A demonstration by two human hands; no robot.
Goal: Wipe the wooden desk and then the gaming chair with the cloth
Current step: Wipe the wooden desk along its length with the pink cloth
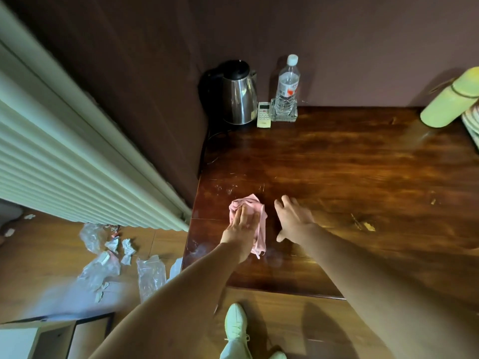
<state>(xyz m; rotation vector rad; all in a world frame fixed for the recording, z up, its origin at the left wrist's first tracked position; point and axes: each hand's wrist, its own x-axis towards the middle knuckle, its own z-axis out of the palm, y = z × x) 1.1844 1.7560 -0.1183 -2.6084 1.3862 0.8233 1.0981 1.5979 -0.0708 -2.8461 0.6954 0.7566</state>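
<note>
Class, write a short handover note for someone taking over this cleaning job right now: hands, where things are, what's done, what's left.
Left hand: open, fingers flat, pressing the pink cloth onto the wooden desk near its front left corner.
Right hand: open, spread on the desk beside the cloth, holding nothing.
Done: desk wiping is under way; how much is covered cannot be told.
Left: the white smudges just beyond the cloth, the rest of the desk, then the gaming chair, which is not in view.

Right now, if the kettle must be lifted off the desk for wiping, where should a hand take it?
Probably by the black handle on the left of the kettle, reaching from the front-left: it stands upright, its steel body is wide and smooth, and the remote crowds its right.
</note>
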